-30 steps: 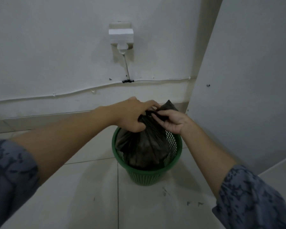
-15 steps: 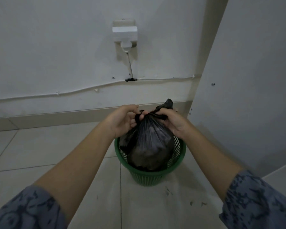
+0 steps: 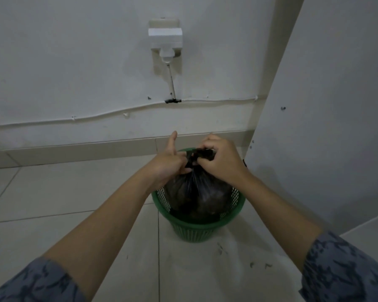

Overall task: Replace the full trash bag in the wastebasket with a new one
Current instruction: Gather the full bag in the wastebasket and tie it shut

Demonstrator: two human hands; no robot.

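BAG: black trash bag [image 3: 198, 192] sits in green wastebasket [image 3: 198, 225] on tiled floor [image 3: 52, 192], lower part hidden by mesh wall | LEFT: left hand [image 3: 169, 163] fingers pinch gathered neck, thumb raised | RIGHT: right hand [image 3: 222, 161] fingers curled on neck | OCCLUSION: knot detail obscured by fingers, contents indistinct

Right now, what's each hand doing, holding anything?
Left hand: closed on the gathered neck of the black trash bag, thumb sticking up.
Right hand: closed on the same bag's neck, fingers pinching the top.
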